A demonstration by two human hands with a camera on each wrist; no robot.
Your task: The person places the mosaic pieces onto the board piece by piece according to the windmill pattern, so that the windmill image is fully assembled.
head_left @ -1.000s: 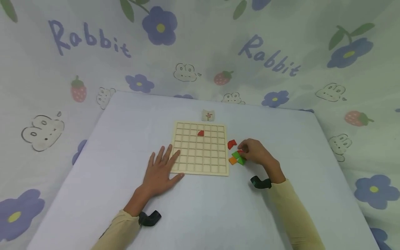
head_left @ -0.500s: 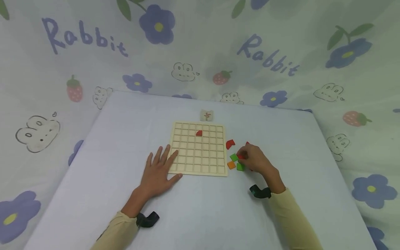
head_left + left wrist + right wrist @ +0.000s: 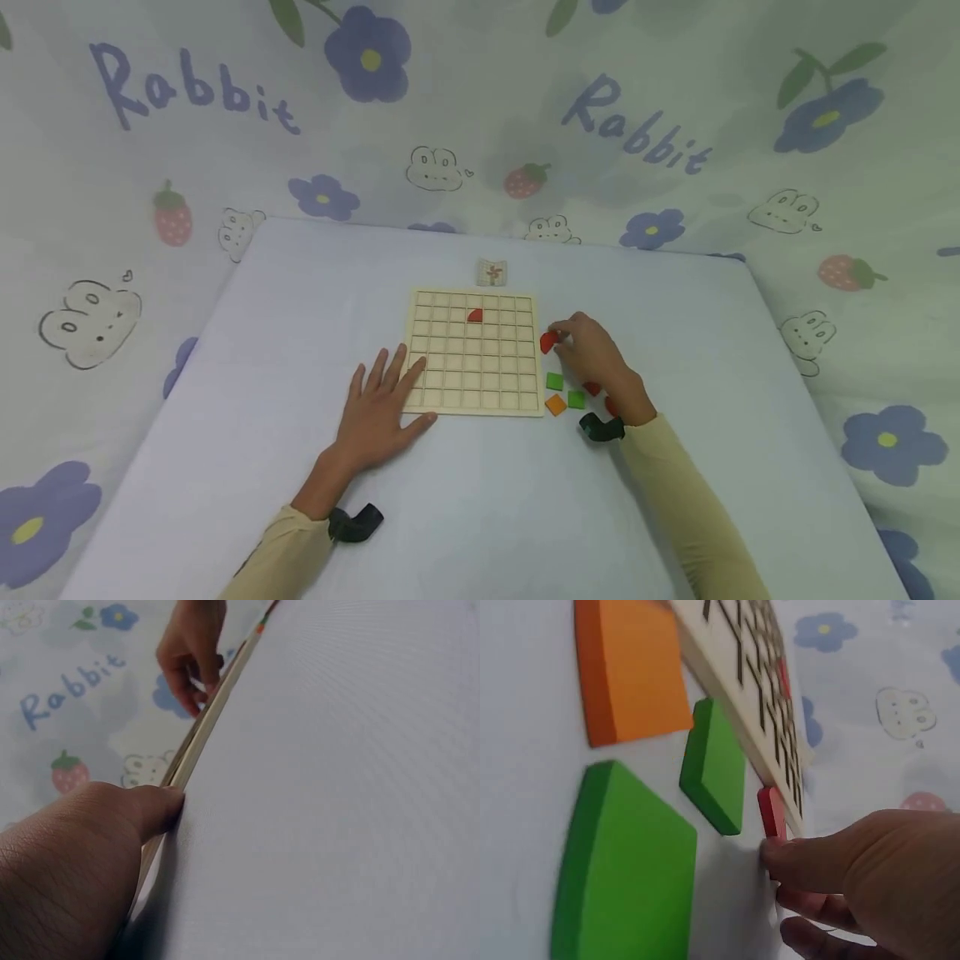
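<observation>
My left hand [image 3: 372, 423] lies with fingers spread over the near left corner of a wooden grid board [image 3: 438, 392]; in the left wrist view its thumb [image 3: 157, 810] touches the board's edge. Beside the board's right side, my right hand [image 3: 592, 350] has its thumb and fingers at a red piece [image 3: 548, 342], pinching it by its end. The right wrist view shows this red piece [image 3: 771, 812] close to the board's edge, partly hidden by the thumb. Another red piece with a curved side [image 3: 476, 316] sits in a cell in the board's far part.
Near the right hand lie two green tiles [image 3: 554, 381] and an orange tile [image 3: 556, 405]. Further red pieces [image 3: 592, 388] show partly under the right wrist. A small card with a pinwheel picture [image 3: 492, 272] lies behind the board. Patterned cloth [image 3: 442, 100] hangs beyond the white table.
My right hand spread the clustered coloured pieces apart, then moved away from me and left to the red piece by the board. My left hand stays on the board.
</observation>
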